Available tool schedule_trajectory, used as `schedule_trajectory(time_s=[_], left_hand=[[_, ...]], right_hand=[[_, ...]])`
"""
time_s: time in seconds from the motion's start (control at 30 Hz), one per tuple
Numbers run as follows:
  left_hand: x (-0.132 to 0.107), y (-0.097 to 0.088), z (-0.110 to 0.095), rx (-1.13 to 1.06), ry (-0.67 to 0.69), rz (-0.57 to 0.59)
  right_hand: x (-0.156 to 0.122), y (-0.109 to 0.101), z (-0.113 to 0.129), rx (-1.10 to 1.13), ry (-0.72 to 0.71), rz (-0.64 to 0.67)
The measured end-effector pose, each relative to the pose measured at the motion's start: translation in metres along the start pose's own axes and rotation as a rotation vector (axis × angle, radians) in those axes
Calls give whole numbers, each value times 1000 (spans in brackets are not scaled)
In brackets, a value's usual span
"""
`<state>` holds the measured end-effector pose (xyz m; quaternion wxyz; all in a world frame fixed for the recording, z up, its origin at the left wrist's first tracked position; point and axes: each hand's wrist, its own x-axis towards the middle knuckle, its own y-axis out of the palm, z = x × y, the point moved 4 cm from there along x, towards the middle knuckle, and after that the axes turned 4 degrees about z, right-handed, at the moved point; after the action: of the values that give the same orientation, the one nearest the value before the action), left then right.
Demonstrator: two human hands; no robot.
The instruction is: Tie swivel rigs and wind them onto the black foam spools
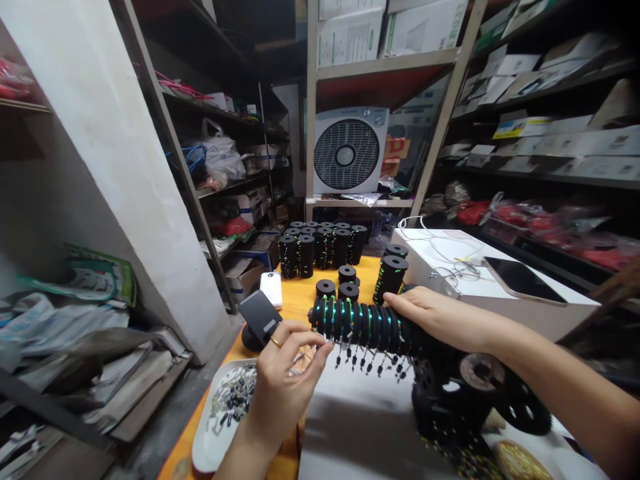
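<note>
The ridged roll (367, 321) sits near, right of centre. The left hand (285, 377) has fingers nearly meeting by its left end; the right hand (445, 313) lies atop, both grips unclear. A brush could tangle the dangling pieces (369, 367).

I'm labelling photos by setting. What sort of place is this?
Probably a small workshop doubling as a storeroom: white cartons stacked on shelves, a white tray of loose small parts, and upright black spools grouped on an orange table.
</note>
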<state>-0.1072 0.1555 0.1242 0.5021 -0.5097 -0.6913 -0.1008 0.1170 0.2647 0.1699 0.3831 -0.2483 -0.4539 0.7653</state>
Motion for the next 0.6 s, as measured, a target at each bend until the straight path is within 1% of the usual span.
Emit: schedule_trajectory(time_s=[0.17, 0.23, 0.3, 0.37, 0.6], left_hand=[[2, -3, 7, 29, -17, 33], [7, -4, 8, 60, 14, 66], [14, -6, 6, 90, 69, 124], [22, -10, 5, 121, 146, 213], [53, -26, 3, 275, 481, 633]], right_hand=[[0, 0, 0, 8, 4, -3], [-1, 0, 1, 13, 4, 1], [-1, 0, 1, 18, 4, 7], [-1, 0, 1, 24, 4, 20], [1, 3, 2, 54, 3, 91]])
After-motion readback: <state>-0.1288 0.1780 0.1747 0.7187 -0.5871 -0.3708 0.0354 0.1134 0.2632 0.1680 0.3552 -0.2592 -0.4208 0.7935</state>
